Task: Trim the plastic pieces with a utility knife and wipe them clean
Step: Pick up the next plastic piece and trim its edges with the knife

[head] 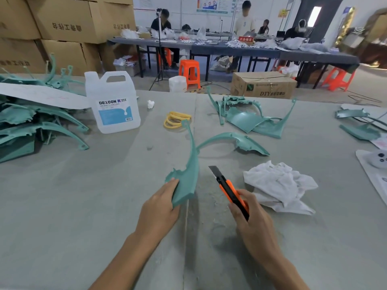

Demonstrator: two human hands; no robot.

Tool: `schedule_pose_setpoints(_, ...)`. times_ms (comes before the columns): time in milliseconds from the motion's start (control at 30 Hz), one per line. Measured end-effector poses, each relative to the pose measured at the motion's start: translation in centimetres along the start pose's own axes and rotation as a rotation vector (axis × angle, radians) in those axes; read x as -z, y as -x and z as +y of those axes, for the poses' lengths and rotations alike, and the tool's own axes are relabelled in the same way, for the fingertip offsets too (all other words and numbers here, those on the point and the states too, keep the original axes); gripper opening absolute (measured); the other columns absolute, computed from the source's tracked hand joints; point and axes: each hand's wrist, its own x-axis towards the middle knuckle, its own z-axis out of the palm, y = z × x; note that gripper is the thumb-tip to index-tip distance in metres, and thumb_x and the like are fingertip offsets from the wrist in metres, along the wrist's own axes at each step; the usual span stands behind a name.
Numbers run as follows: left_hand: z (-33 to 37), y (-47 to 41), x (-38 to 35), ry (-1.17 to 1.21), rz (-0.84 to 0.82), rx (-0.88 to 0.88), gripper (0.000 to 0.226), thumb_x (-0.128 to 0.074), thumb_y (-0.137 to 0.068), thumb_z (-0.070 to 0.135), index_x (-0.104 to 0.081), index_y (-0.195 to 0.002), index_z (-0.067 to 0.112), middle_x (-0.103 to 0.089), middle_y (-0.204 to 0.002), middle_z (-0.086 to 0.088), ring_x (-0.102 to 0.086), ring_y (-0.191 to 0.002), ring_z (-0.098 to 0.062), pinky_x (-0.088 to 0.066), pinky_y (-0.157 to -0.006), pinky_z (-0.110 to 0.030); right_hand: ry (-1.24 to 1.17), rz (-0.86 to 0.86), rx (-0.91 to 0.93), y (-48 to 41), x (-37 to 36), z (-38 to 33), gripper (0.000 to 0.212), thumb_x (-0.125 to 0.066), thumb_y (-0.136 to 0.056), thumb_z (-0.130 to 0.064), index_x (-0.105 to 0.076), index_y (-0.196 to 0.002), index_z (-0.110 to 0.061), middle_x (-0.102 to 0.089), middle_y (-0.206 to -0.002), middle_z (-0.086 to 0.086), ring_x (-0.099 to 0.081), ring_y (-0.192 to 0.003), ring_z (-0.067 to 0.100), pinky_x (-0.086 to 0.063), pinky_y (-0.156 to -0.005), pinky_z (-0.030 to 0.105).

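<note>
My left hand grips the wide near end of a long curved teal plastic piece, which rises away from me over the grey table. My right hand holds an orange utility knife with its blade out, pointing up and left, a short gap to the right of the piece. A crumpled white cloth lies just right of the knife. Another curved teal piece lies flat behind.
A heap of teal pieces fills the left, beside a clear DEXCON jug. More teal pieces lie at centre back and at the right edge. Yellow rubber bands lie mid-table. People work at far tables.
</note>
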Motion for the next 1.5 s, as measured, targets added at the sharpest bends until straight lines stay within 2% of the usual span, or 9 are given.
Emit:
schedule_pose_setpoints(67,-0.2,0.3,0.2,0.056,0.022,0.023,0.055,-0.06,-0.095,0.024,-0.047,-0.148,0.028,-0.056,-0.145,0.007,-0.059,-0.123,-0.024,-0.046,-0.094,-0.032,-0.022,-0.034,0.023,-0.3,-0.8,-0.6,0.031,-0.053,-0.094,-0.058,-0.048,-0.124,-0.054,-0.065,-0.093,-0.027,-0.063,-0.08,0.0,-0.05,-0.07,0.028)
schedule_pose_setpoints(200,-0.2,0.1,0.1,0.165,0.072,0.088,0.052,-0.061,-0.096,0.023,-0.051,-0.145,0.032,-0.067,-0.131,0.005,-0.066,-0.104,-0.025,-0.047,-0.082,-0.028,-0.054,-0.059,0.114,-0.3,-2.2,-2.1,0.04,-0.046,-0.099,-0.059,-0.05,-0.138,-0.053,-0.066,-0.111,-0.029,-0.063,-0.1,-0.001,-0.053,-0.083,0.028)
schedule_pose_setpoints(367,-0.5,0.3,0.1,0.241,0.086,0.125,0.049,-0.058,-0.096,0.022,-0.053,-0.142,0.038,-0.073,-0.113,0.006,-0.061,-0.077,-0.01,-0.042,-0.064,-0.016,-0.107,-0.114,0.14,0.3,-3.4,-2.6,0.037,-0.046,-0.099,-0.057,-0.051,-0.135,-0.059,-0.068,-0.11,-0.026,-0.065,-0.098,0.002,-0.054,-0.08,0.029)
schedule_pose_setpoints(567,-0.7,0.2,-0.2,0.226,0.086,0.136,0.048,-0.057,-0.096,0.028,-0.053,-0.143,0.038,-0.07,-0.125,0.004,-0.066,-0.098,-0.021,-0.042,-0.076,-0.022,-0.106,-0.104,0.157,0.9,-3.4,-2.4,0.036,-0.045,-0.098,-0.061,-0.049,-0.134,-0.063,-0.066,-0.113,-0.029,-0.065,-0.1,0.0,-0.051,-0.077,0.022)
schedule_pose_setpoints(833,-1.0,0.0,-0.3,0.298,0.109,0.139,0.048,-0.058,-0.098,0.025,-0.053,-0.143,0.041,-0.072,-0.119,0.008,-0.067,-0.086,-0.014,-0.056,-0.08,-0.034,-0.075,-0.116,0.188,1.0,-3.6,-2.2,0.04,-0.044,-0.1,-0.062,-0.049,-0.139,-0.057,-0.063,-0.121,-0.032,-0.063,-0.108,-0.002,-0.05,-0.083,0.02)
schedule_pose_setpoints(1033,-1.4,-0.2,-0.3,0.319,0.129,0.119,0.039,-0.054,-0.101,0.033,-0.058,-0.138,0.041,-0.073,-0.088,0.012,-0.063,-0.077,-0.001,-0.044,-0.066,-0.007,-0.048,-0.134,0.201,-0.4,-4.1,-2.6,0.041,-0.042,-0.1,-0.062,-0.046,-0.141,-0.059,-0.067,-0.111,-0.023,-0.065,-0.097,0.002,-0.054,-0.081,0.03)
schedule_pose_setpoints(1200,-1.5,-0.1,0.0,0.32,0.118,0.102,0.039,-0.058,-0.098,0.034,-0.059,-0.137,0.041,-0.075,-0.11,0.01,-0.065,-0.085,-0.005,-0.042,-0.07,-0.006,-0.027,-0.07,0.145,-5.6,-4.9,-2.3,0.038,-0.052,-0.101,-0.049,-0.058,-0.138,-0.042,-0.069,-0.095,-0.017,-0.066,-0.089,0.01,-0.053,-0.075,0.037)
schedule_pose_setpoints(1367,-1.7,-0.4,0.1,0.423,0.172,0.128,0.041,-0.05,-0.096,0.054,-0.069,-0.125,0.033,-0.064,-0.067,0.029,-0.06,-0.066,0.004,-0.04,-0.057,-0.007,0.1,-0.115,0.201,-11.9,-6.3,-2.1,0.034,-0.045,-0.104,-0.05,-0.059,-0.131,-0.035,-0.061,-0.083,-0.009,-0.059,-0.078,0.018,-0.046,-0.065,0.038)
schedule_pose_setpoints(1500,-2.0,-0.4,0.0,0.491,0.232,0.169,0.036,-0.053,-0.096,0.054,-0.072,-0.093,0.023,-0.057,-0.057,0.021,-0.053,-0.054,0.0,-0.037,-0.051,-0.011,0.362,-0.237,0.17,-15.7,-8.1,-1.8,0.038,-0.043,-0.103,-0.053,-0.057,-0.136,-0.039,-0.069,-0.109,0.002,-0.065,-0.101,0.029,-0.05,-0.077,0.039)
